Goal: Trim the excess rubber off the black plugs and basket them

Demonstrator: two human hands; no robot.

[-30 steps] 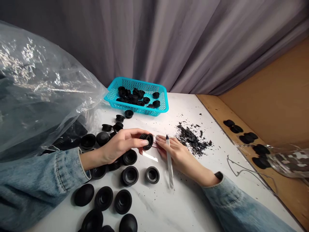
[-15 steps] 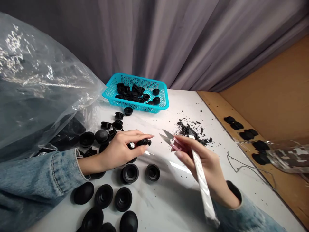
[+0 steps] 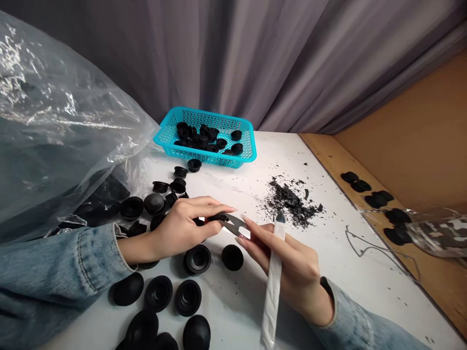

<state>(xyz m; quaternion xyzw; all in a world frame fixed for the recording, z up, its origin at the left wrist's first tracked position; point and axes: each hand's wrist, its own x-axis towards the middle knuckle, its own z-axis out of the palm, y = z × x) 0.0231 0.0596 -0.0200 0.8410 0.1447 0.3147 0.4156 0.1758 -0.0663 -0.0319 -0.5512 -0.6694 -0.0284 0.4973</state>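
Observation:
My left hand (image 3: 182,226) is closed, pinching a small black ribbed rubber plug (image 3: 218,217) between thumb and fingers. In my right hand (image 3: 288,262) is a pair of small scissors (image 3: 233,224); their blades reach the plug, one above the other, and my fingers cover most of the handle. The same hand also holds a white-wrapped blade tool (image 3: 272,296), its dark tip pointing away from me. Below my hands lie several round black caps, such as one hollow-side-up cap (image 3: 198,259) and a dark round one (image 3: 232,257).
Behind my hands stands a blue perforated basket (image 3: 204,158) with several black plugs inside. Black shavings (image 3: 292,201) are heaped on the white table (image 3: 277,150). A large clear plastic bag (image 3: 73,126) bulges at left. Caps, a thin wire (image 3: 379,250) and a patterned packet (image 3: 438,233) lie at right.
My right hand has moved left and slightly down, bringing the scissor blades from apart to the plug. The wrapped tool has swung with it. My left hand has stayed nearly still.

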